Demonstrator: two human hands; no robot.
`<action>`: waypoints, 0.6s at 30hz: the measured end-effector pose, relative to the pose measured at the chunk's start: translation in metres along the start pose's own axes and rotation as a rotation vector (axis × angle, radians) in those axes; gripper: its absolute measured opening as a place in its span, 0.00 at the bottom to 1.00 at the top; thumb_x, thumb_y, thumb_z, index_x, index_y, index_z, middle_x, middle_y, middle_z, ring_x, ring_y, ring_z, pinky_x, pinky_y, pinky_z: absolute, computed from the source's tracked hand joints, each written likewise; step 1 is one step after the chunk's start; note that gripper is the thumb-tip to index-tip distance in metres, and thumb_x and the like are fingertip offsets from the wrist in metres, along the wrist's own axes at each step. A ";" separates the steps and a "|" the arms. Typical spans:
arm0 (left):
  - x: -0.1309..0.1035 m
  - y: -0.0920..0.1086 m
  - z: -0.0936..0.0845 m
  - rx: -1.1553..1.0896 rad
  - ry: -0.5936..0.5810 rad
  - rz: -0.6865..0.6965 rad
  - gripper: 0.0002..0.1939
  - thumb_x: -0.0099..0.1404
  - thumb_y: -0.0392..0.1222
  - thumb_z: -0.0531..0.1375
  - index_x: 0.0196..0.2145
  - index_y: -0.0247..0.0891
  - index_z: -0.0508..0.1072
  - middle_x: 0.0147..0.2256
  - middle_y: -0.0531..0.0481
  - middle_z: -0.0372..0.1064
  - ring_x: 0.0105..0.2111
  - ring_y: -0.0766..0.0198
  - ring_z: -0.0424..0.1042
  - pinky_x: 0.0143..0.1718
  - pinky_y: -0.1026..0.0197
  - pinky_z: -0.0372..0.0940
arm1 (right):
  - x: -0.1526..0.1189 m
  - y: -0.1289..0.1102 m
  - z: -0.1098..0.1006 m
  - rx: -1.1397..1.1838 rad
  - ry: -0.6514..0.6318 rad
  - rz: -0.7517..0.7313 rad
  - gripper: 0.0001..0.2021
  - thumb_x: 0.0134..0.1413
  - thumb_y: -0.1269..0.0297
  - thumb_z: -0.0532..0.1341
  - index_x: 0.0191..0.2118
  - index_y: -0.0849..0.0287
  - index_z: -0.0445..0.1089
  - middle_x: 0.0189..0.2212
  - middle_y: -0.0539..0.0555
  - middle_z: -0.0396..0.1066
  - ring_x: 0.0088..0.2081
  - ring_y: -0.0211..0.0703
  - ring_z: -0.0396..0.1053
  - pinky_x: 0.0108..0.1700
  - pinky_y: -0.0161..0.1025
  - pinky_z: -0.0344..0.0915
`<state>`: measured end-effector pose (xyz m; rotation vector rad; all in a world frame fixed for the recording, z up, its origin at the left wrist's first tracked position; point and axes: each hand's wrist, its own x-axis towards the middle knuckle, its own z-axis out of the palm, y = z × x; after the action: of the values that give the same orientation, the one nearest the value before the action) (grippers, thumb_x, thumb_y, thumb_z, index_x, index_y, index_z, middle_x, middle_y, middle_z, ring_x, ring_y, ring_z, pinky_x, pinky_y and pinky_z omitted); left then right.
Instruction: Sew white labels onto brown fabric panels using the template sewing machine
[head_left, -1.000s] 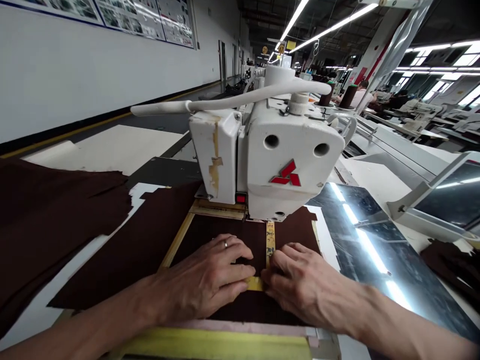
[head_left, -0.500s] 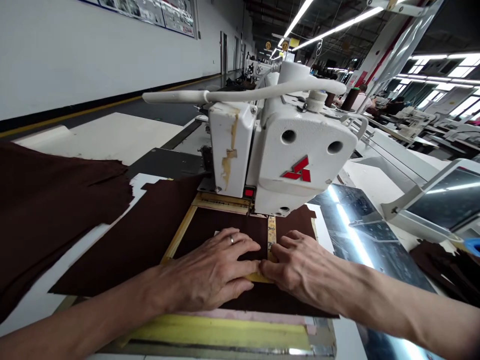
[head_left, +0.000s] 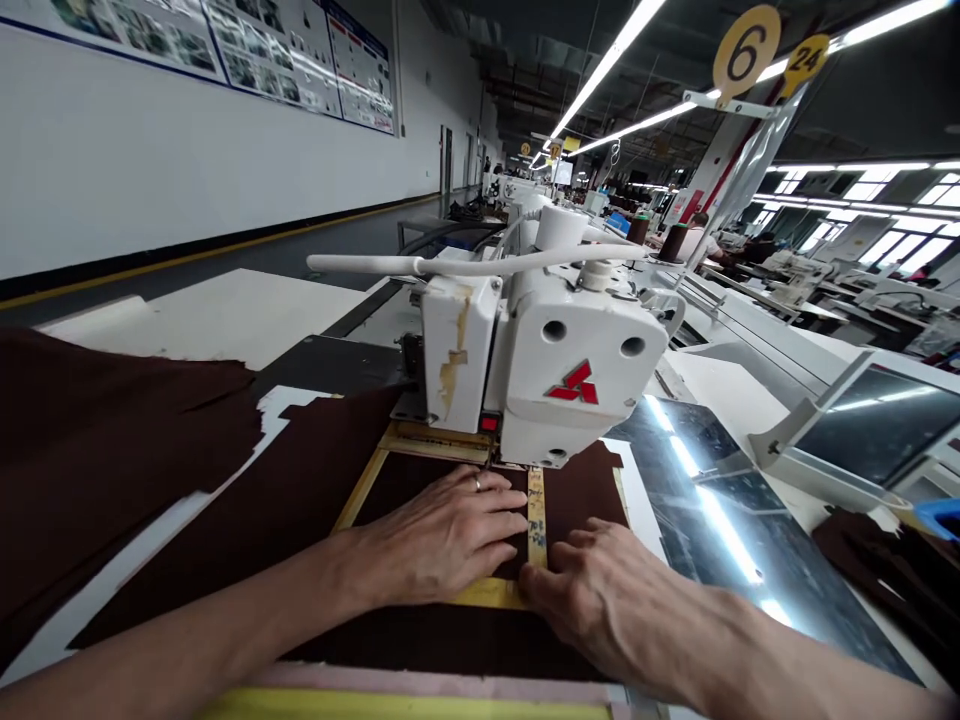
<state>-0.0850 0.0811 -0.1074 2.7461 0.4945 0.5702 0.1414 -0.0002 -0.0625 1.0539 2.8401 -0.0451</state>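
My left hand (head_left: 457,530) lies palm down with its fingers stretched out, over dark brown fabric (head_left: 420,635) inside a yellow frame (head_left: 536,530). A ring is on one finger. At the frame's near right corner is my right hand (head_left: 600,580). Its fingers are curled down on the fabric and its thumb touches the frame corner; whatever lies under the curled fingers is hidden. The frame rests flat on the fabric, with handwriting on its right bar. Just beyond the hands stands the white head of a sewing machine (head_left: 517,370), over the far side of the frame.
A second brown fabric piece (head_left: 120,420) lies on the left. To the right are a shiny metal plate (head_left: 720,500), a tilted screen (head_left: 877,425) and a dark fabric pile (head_left: 870,560). A yellow strip (head_left: 420,705) runs along the near edge. A person sits far off.
My left hand has slid away from the near frame edge, onto the fabric inside, and its fingertips now reach the right bar. My right hand stays at the corner. The view has tilted upward.
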 end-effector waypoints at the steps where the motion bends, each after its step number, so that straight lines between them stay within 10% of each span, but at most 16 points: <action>1: 0.002 -0.001 0.001 -0.001 -0.006 -0.001 0.12 0.73 0.39 0.61 0.52 0.44 0.75 0.58 0.52 0.73 0.58 0.53 0.69 0.58 0.51 0.59 | 0.000 -0.001 0.002 0.002 0.008 0.002 0.05 0.67 0.72 0.56 0.38 0.56 0.64 0.28 0.49 0.68 0.27 0.41 0.60 0.33 0.43 0.47; 18: -0.001 -0.003 -0.008 -0.041 -0.059 -0.059 0.17 0.67 0.40 0.66 0.53 0.45 0.76 0.61 0.49 0.71 0.62 0.51 0.68 0.65 0.49 0.58 | 0.000 -0.005 0.024 0.036 0.092 0.042 0.03 0.67 0.66 0.57 0.42 0.55 0.61 0.29 0.47 0.70 0.27 0.42 0.64 0.32 0.44 0.46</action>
<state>-0.0903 0.0849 -0.1017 2.6911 0.5411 0.4789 0.1410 -0.0056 -0.0865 1.1516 2.9076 -0.0449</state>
